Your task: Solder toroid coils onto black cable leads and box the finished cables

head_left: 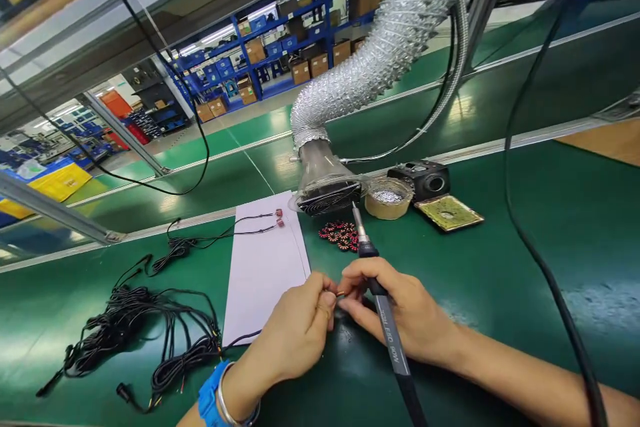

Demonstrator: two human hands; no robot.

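Observation:
My left hand [303,330] is closed in a pinch on the end of a black cable [243,338], which runs out behind the wrist. Short coloured wire ends [341,293] show between my two hands' fingertips. A soldering iron [391,333] rests in my right hand [407,303], its tip pointing up and away, while that thumb and forefinger meet at the wire ends. Beyond the hands lies a pile of small red and black wound ring coils [340,235]. Two cables with red coils [279,213] at their ends lie across a white sheet [263,273].
A fume extractor nozzle [327,192] on a silver duct [360,73] hangs over the coils. Behind the iron stand a round tin [389,199], a black holder [425,177] and a yellow sponge tray [449,213]. Black cable bundles [127,320] lie left; another cable [530,240] hangs at right.

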